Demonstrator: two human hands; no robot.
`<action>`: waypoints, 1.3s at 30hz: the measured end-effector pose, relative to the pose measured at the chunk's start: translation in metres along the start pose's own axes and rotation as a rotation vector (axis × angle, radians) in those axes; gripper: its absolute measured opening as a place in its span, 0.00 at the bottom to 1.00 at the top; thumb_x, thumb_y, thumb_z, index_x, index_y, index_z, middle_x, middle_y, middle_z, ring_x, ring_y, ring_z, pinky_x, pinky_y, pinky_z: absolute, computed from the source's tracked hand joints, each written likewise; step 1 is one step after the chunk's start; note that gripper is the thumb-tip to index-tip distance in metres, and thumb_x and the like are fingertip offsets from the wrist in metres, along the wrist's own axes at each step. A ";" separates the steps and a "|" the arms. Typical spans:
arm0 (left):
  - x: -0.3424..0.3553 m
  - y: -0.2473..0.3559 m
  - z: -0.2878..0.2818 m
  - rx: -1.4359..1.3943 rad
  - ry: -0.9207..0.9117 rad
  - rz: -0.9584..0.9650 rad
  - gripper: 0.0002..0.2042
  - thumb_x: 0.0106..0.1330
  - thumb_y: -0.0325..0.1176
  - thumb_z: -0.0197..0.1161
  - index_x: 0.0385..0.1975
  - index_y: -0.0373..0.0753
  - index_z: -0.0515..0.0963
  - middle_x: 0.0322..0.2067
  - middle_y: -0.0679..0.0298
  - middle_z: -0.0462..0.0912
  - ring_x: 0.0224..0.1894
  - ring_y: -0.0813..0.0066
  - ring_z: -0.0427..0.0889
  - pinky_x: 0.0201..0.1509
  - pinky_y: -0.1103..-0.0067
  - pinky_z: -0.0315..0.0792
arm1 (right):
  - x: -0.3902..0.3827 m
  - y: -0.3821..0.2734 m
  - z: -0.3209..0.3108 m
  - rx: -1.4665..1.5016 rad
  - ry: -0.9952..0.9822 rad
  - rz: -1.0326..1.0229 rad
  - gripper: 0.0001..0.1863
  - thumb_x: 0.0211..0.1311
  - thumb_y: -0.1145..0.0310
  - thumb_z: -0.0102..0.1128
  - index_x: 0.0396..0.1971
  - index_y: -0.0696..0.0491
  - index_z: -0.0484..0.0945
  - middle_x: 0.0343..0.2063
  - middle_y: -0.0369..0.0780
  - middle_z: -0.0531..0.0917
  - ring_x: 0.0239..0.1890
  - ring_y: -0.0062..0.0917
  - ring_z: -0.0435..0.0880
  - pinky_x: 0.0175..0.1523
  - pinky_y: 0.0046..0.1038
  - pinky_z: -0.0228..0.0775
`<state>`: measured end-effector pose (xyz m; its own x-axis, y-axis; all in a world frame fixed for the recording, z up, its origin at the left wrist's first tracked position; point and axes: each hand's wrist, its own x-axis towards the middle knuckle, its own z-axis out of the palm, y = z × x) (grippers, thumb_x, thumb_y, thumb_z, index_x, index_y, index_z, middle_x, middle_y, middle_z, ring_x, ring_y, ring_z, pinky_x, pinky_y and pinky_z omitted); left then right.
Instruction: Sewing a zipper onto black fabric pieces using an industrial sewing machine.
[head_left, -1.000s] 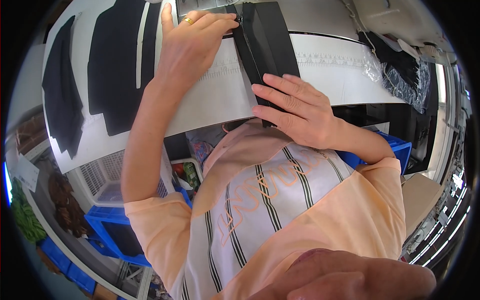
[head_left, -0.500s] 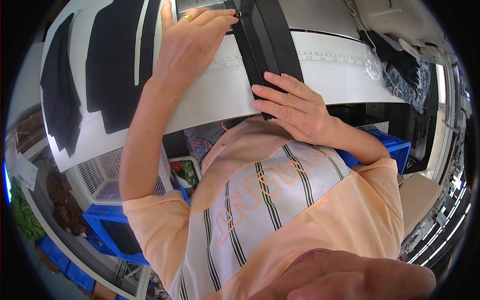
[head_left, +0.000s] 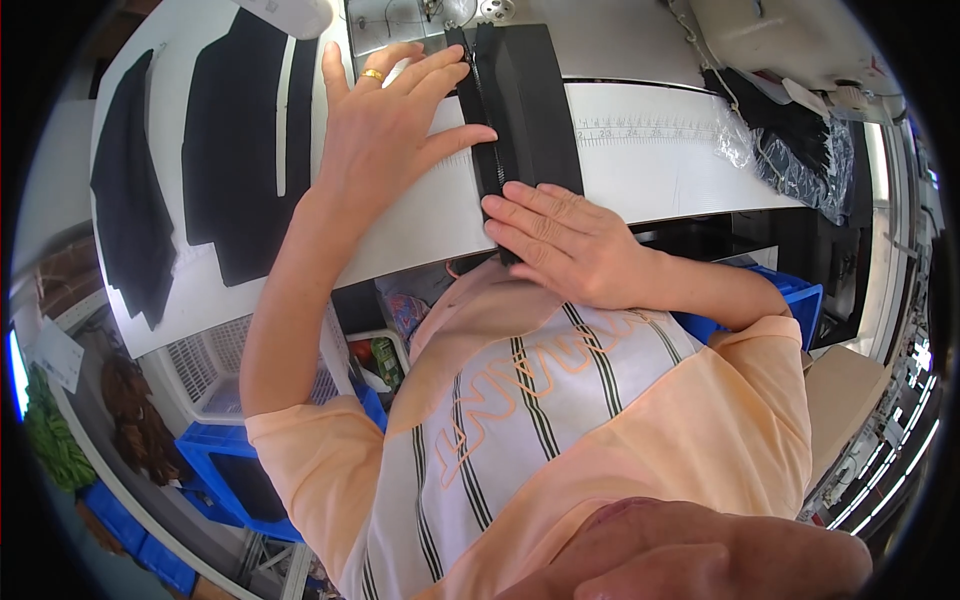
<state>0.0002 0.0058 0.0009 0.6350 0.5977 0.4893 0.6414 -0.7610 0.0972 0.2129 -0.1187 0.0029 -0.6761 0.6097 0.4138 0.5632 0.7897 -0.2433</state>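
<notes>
Where the black fabric panel with a metal-toothed zipper (head_left: 540,110) lies: upper centre of the frame, lengthwise across the white counter (head_left: 650,185), its upper end over a grey metal plate (head_left: 620,45), its lower end near the person's body.
Left hand (head_left: 390,130): upper centre-left, palm down, fingers spread, grasping nothing; index and middle fingertips at the zipper's upper end, thumb tip over the teeth lower down; a gold-coloured ring (head_left: 373,74) on one finger.
Right hand (head_left: 570,245): centre, laid flat and unclenched, fingers together across the panel's lower part.
Printed ruler scale (head_left: 650,129): a dark-marked band along the counter, visible to the right of the panel.
Cut black cloth pieces (head_left: 230,150): upper left, flat on the counter, apart from the panel.
Crumpled clear plastic bag (head_left: 808,180): upper right, beside dark cloth.
White perforated plastic basket (head_left: 210,365): lower left, below the counter's edge, above a blue plastic crate (head_left: 205,450).
</notes>
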 end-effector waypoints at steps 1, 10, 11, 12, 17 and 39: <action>-0.002 -0.003 -0.002 -0.027 -0.098 -0.033 0.26 0.53 0.55 0.67 0.46 0.44 0.81 0.54 0.77 0.79 0.59 0.66 0.73 0.66 0.43 0.43 | 0.003 -0.003 0.000 0.058 -0.003 0.026 0.25 0.50 0.65 0.68 0.48 0.59 0.78 0.52 0.44 0.80 0.57 0.36 0.78 0.59 0.37 0.73; 0.000 -0.004 -0.003 -0.022 -0.032 0.008 0.24 0.53 0.55 0.68 0.42 0.42 0.81 0.50 0.74 0.81 0.55 0.67 0.74 0.61 0.50 0.51 | 0.063 0.096 -0.003 -0.037 0.179 0.159 0.15 0.56 0.66 0.66 0.44 0.51 0.79 0.40 0.36 0.77 0.39 0.31 0.79 0.39 0.29 0.74; 0.000 -0.003 -0.003 -0.031 -0.030 0.002 0.24 0.52 0.55 0.68 0.42 0.43 0.81 0.50 0.74 0.81 0.55 0.67 0.74 0.61 0.50 0.51 | 0.065 0.101 0.001 -0.072 0.180 0.132 0.16 0.56 0.66 0.66 0.44 0.51 0.79 0.41 0.35 0.77 0.40 0.30 0.79 0.41 0.29 0.74; -0.001 -0.003 -0.003 -0.037 -0.029 -0.013 0.24 0.52 0.54 0.68 0.42 0.43 0.81 0.50 0.75 0.81 0.55 0.67 0.74 0.61 0.50 0.52 | 0.068 0.105 0.005 -0.101 0.178 0.098 0.16 0.56 0.65 0.66 0.45 0.50 0.79 0.41 0.35 0.77 0.41 0.30 0.78 0.42 0.29 0.73; -0.002 -0.003 -0.006 -0.089 -0.110 -0.072 0.26 0.52 0.54 0.69 0.47 0.44 0.80 0.55 0.77 0.78 0.60 0.66 0.71 0.65 0.40 0.44 | 0.069 0.105 0.007 -0.181 0.196 0.030 0.15 0.56 0.64 0.66 0.44 0.49 0.80 0.46 0.32 0.79 0.44 0.26 0.77 0.46 0.29 0.72; 0.005 -0.041 0.012 0.077 0.080 -0.050 0.18 0.64 0.47 0.62 0.45 0.42 0.80 0.43 0.67 0.84 0.54 0.64 0.76 0.61 0.55 0.54 | 0.055 0.097 0.006 -0.297 0.149 0.064 0.18 0.54 0.57 0.68 0.43 0.48 0.81 0.48 0.29 0.82 0.47 0.23 0.79 0.45 0.25 0.77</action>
<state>-0.0177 0.0434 -0.0107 0.5670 0.6103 0.5531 0.7047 -0.7072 0.0579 0.2277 -0.0082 -0.0037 -0.5702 0.6238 0.5346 0.7313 0.6819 -0.0155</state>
